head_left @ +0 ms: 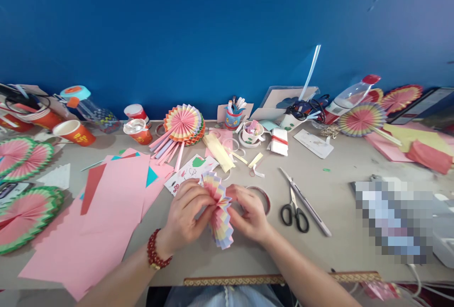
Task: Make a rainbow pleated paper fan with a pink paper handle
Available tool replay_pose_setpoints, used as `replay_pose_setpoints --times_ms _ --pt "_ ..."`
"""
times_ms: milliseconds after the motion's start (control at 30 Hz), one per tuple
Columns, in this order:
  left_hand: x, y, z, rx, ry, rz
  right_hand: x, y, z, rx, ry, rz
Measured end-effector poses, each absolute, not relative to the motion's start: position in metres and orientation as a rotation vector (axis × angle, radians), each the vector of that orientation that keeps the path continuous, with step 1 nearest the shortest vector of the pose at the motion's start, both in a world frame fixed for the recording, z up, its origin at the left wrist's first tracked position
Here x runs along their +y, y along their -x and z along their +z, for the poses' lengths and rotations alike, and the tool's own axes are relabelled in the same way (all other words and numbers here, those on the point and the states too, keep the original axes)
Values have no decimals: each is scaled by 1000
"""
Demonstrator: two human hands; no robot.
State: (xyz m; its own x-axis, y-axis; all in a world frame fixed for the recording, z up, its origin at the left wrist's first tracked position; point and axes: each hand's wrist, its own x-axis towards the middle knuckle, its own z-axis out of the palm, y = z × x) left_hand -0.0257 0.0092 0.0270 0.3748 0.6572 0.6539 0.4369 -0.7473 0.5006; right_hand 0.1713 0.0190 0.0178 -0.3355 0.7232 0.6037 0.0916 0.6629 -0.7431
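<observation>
A pleated paper fan [222, 224] in pink, yellow and lilac is between my hands, above the front middle of the table. My left hand [189, 210] pinches it near its centre from the left. From the right, the thumb and fingers of my right hand [248, 210] close on its folded edge. Behind my right hand lies a roll of tape [264, 199], partly covered. Black-handled scissors [295, 214] and a slim grey pen-like tool [308, 205] rest to the right. Pink paper sheets [109, 203] spread out on the left.
Finished paper fans [182, 125] with strip handles stand at the back, and green-edged fans [28, 217] lie far left. Paper cups [76, 133], a tilted bottle [349, 99] and a pen holder [234, 118] line the blue wall. A blurred-out device [393, 222] is at right.
</observation>
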Motion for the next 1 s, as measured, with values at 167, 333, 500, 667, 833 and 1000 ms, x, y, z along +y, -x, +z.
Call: replay_pose_setpoints --times_ms 167,333,500,667,833,1000 --pt "10 25 28 979 -2404 1265 21 -173 18 -1803 608 738" --pt "9 24 28 964 -2402 1244 22 -174 20 -1800 585 805" --pt "8 25 27 963 -2431 1236 21 -177 22 -1753 585 786" --pt "8 25 29 962 -2451 1210 23 -179 25 -1797 519 787" --pt "7 25 29 958 -2457 1209 24 -178 26 -1776 502 784" --pt "8 24 27 996 -2406 1199 21 -180 23 -1746 573 782"
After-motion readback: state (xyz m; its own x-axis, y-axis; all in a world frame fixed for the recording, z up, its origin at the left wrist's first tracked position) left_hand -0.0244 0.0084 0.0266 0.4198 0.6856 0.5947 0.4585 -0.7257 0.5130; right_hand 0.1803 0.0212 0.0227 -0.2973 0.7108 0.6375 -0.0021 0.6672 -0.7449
